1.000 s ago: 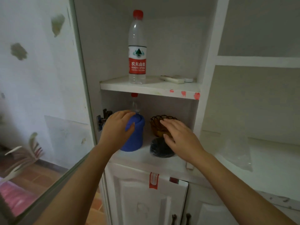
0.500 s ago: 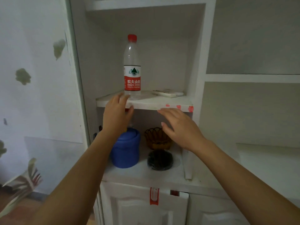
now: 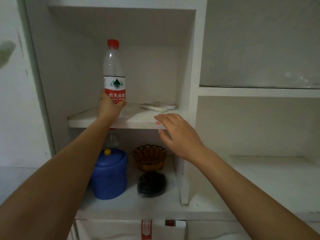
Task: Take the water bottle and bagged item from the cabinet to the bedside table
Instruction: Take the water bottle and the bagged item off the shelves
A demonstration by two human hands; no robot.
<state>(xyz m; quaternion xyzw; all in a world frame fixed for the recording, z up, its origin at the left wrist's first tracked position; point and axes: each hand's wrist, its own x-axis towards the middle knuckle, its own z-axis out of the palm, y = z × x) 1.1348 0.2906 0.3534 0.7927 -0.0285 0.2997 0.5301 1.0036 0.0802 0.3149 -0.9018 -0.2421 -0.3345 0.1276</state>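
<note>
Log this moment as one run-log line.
stage: bottle pickup | left hand: gripping water bottle, upright, on upper shelf | right hand: open, empty, at shelf edge | bagged item: untouched, lower shelf

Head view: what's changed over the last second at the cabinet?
The left hand rose from the blue jar to the upper shelf and took hold of the water bottle. The right hand rose to the shelf edge, open. Jar, basket and dark bagged item stayed put.

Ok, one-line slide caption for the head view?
Left hand grips the water bottle on the upper shelf; right hand open.
</note>
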